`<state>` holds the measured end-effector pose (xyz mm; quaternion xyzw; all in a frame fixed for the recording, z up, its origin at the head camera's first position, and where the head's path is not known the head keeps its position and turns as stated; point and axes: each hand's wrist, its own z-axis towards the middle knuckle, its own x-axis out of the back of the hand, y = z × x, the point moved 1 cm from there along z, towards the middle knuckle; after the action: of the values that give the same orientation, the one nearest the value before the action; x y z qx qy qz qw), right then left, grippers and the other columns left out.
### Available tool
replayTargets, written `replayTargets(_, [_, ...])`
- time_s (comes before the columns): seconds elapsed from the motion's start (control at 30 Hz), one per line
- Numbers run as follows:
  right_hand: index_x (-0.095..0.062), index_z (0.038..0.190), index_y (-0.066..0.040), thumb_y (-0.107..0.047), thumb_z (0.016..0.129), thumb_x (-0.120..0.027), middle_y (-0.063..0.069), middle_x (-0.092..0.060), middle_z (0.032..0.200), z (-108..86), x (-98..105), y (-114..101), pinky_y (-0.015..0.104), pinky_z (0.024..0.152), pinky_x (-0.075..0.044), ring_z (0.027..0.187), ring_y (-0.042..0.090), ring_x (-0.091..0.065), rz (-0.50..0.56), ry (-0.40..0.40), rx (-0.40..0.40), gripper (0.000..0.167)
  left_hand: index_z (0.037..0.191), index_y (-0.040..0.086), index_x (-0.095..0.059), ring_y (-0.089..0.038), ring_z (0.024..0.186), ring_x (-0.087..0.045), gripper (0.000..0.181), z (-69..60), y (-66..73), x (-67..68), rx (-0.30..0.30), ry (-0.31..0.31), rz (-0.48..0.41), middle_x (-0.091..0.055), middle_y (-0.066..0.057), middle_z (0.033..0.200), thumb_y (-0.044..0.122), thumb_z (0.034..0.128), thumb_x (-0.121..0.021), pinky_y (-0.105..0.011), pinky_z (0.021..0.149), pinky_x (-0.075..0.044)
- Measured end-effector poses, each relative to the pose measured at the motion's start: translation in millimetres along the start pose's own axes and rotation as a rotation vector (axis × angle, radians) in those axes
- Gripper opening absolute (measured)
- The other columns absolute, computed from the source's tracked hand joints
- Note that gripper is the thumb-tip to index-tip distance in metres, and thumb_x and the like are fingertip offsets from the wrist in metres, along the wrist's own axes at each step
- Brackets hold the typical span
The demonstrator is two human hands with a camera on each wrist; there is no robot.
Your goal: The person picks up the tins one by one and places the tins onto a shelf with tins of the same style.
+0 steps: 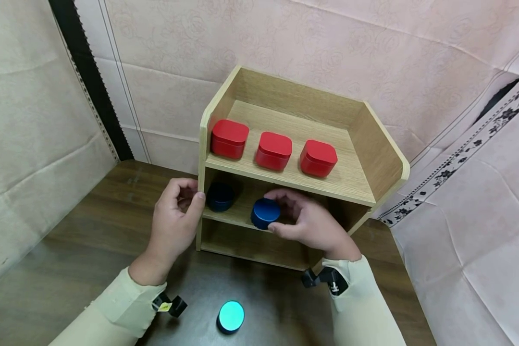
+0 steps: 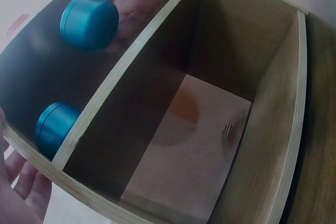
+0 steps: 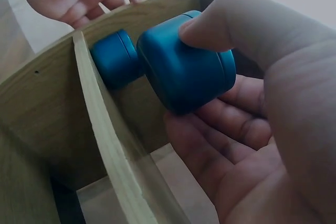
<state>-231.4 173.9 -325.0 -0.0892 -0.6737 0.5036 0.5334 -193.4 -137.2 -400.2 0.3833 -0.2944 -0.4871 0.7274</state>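
Note:
My right hand (image 1: 309, 218) pinches a blue canister (image 1: 265, 213) between thumb and fingers at the front of the middle shelf; the right wrist view shows the same canister (image 3: 184, 64) close up. A second blue canister (image 1: 220, 196) stands on that shelf near its left end. My left hand (image 1: 177, 221) holds the left side panel's front edge, thumb in front, the other fingers partly hidden. On the table in front of the wooden shelf unit (image 1: 285, 185) stands a third blue canister (image 1: 231, 316) with a shiny top.
Three red boxes stand in a row on the top shelf: left (image 1: 229, 139), middle (image 1: 274, 151) and right (image 1: 318, 158). Below the middle shelf is a lower compartment (image 1: 251, 242). Pale patterned cloth (image 1: 294, 43) hangs behind and at both sides of the brown table (image 1: 91, 240).

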Motion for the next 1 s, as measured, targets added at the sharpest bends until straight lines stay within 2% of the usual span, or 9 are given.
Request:
replayTargets(0.17, [-0.065,0.149,-0.027,-0.028,0.096,-0.086,0.0,-0.064,0.148,13.5,2.8,-0.4,0.048,0.114,-0.057,0.134,0.028,-0.064,0.0,-0.004,-0.006,0.057,0.127,0.001,-0.067,-0.015,0.107,-0.066,0.022,-0.2,1.1,0.1,0.003,0.002,-0.007,-0.068,-0.003,0.114,0.01,0.1076,-0.069,-0.014,0.094,-0.055])
replayTargets(0.4, [-0.064,0.151,-0.023,-0.025,0.096,-0.086,0.005,-0.062,0.152,28.3,3.7,8.0,0.055,0.12,-0.052,0.142,0.032,-0.059,0.042,-0.015,-0.033,0.059,0.127,0.002,-0.067,-0.015,0.106,-0.066,0.021,0.5,1.3,-0.9,0.013,0.002,-0.011,-0.068,-0.004,0.113,0.01,0.1074,-0.068,-0.015,0.093,-0.056])
replayTargets(0.5, [-0.064,0.152,-0.026,-0.026,0.097,-0.086,0.003,-0.061,0.153,32.9,3.3,14.2,0.056,0.121,-0.051,0.143,0.031,-0.059,0.024,-0.007,-0.045,0.059,0.126,0.003,-0.067,-0.016,0.107,-0.067,0.021,0.9,1.6,-0.7,0.016,0.003,-0.002,-0.069,-0.003,0.113,0.01,0.1065,-0.069,-0.016,0.094,-0.056])
replayTargets(0.67, [-0.066,0.15,-0.032,-0.027,0.097,-0.087,-0.001,-0.062,0.153,38.4,2.2,21.6,0.055,0.122,-0.051,0.144,0.028,-0.06,-0.007,0.006,-0.063,0.057,0.125,0.002,-0.067,-0.015,0.106,-0.066,0.021,0.9,1.3,-0.7,0.015,0.007,0.003,-0.069,-0.003,0.112,0.009,0.1058,-0.069,-0.016,0.093,-0.055])
replayTargets(0.9, [-0.067,0.151,-0.025,-0.02,0.097,-0.087,0.003,-0.064,0.15,42.7,-0.3,27.9,0.054,0.119,-0.053,0.139,0.029,-0.062,0.03,0.001,-0.026,0.057,0.125,0.002,-0.068,-0.013,0.105,-0.067,0.02,0.3,3.2,-1.5,0.008,0.003,-0.018,-0.068,-0.006,0.111,0.009,0.1064,-0.069,-0.015,0.093,-0.055])
replayTargets(1.0, [-0.067,0.15,-0.026,-0.02,0.097,-0.088,0.002,-0.064,0.149,43.2,-1.1,28.0,0.054,0.119,-0.053,0.139,0.028,-0.062,0.025,0.0,-0.026,0.057,0.124,0.002,-0.068,-0.013,0.104,-0.067,0.019,0.2,3.4,-1.2,0.003,0.009,-0.018,-0.068,-0.005,0.111,0.01,0.1065,-0.069,-0.015,0.093,-0.055])
